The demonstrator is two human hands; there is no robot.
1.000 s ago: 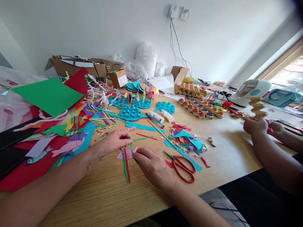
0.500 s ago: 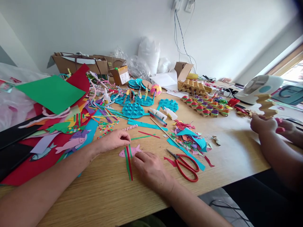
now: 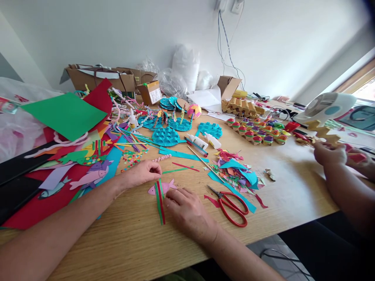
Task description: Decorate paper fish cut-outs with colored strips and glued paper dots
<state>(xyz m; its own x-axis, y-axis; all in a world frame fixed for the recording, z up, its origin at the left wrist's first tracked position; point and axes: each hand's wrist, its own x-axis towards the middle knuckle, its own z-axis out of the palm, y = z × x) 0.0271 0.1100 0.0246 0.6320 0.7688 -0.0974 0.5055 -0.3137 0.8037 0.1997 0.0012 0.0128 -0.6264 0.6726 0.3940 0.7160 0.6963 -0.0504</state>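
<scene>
A small pink paper fish (image 3: pixel 167 186) lies on the wooden table (image 3: pixel 125 242) in front of me. Thin green and red paper strips (image 3: pixel 159 203) lie across it. My left hand (image 3: pixel 140 173) is curled, its fingertips pinched at the strips' upper end. My right hand (image 3: pixel 189 210) rests palm down just right of the fish, its fingers bent and touching the fish and strips. Red-handled scissors (image 3: pixel 231 205) lie shut to the right of my right hand.
Coloured paper sheets and cut-out fish (image 3: pixel 88 177) pile up at the left. Teal egg-carton pieces (image 3: pixel 165 136), glue bottles (image 3: pixel 212 140), a scrap heap (image 3: pixel 234 168) and painted carton cups (image 3: pixel 258 130) fill the middle. Another person's hands (image 3: pixel 331 152) hold a yellow zigzag piece at the right.
My right hand has slid down off the fish and settled flat beside it. The strips now lie straighter across the fish. The other person's yellow piece has dropped lower.
</scene>
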